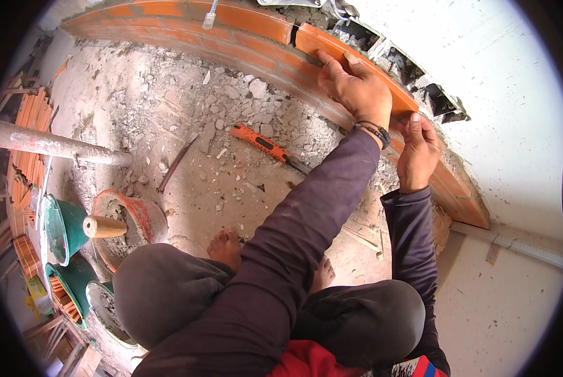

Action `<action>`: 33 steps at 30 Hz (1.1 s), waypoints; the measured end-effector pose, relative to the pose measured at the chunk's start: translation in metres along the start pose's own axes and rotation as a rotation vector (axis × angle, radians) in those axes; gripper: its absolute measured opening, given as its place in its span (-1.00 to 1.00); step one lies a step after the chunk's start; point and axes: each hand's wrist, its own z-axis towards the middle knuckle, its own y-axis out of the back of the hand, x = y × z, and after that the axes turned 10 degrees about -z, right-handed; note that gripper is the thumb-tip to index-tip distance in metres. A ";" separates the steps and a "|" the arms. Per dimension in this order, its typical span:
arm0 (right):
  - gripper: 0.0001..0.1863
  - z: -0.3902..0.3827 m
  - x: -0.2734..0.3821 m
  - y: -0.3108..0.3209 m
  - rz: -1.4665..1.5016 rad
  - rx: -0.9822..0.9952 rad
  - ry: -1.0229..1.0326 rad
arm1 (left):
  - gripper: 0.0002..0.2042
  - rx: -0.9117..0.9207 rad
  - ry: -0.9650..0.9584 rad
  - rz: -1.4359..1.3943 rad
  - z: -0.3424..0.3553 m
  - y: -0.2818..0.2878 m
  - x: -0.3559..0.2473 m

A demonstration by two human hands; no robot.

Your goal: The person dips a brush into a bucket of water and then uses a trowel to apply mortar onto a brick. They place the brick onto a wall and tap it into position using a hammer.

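A long orange brick lies along the top of a low brick wall that curves across the upper part of the head view. My left hand grips the brick around its middle, with fingers and thumb bent over its upper edge. At the brick's right end, my right hand pinches the corner between thumb and fingers. A dark gap separates the brick's left end from the neighbouring brick. Behind it runs a broken, hollow wall edge with grey mortar in it.
An orange-handled tool and a dark metal bar lie among rubble. To the left stand a red bucket holding mortar and a wooden-handled tool, green buckets, a pipe and stacked bricks.
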 end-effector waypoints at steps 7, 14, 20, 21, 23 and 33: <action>-0.77 -0.002 0.007 -0.006 -0.082 -0.028 0.047 | -0.38 -0.002 -0.099 0.187 0.002 0.007 0.008; -0.79 -0.002 0.012 -0.009 -0.221 -0.057 0.093 | -0.34 0.066 -0.277 0.182 0.000 0.011 0.014; -0.82 -0.002 0.010 -0.009 -0.273 -0.058 0.119 | -0.33 0.128 -0.365 0.268 -0.009 0.020 0.018; -0.83 -0.002 0.009 -0.010 -0.253 -0.048 0.135 | -0.32 0.143 -0.391 0.309 -0.010 0.022 0.020; -0.85 0.000 0.008 -0.007 -0.229 -0.043 0.176 | -0.30 0.191 -0.447 0.360 -0.012 0.027 0.026; -0.90 0.004 0.006 -0.004 -0.310 -0.040 0.219 | 0.21 0.396 -0.666 0.714 0.001 0.060 0.045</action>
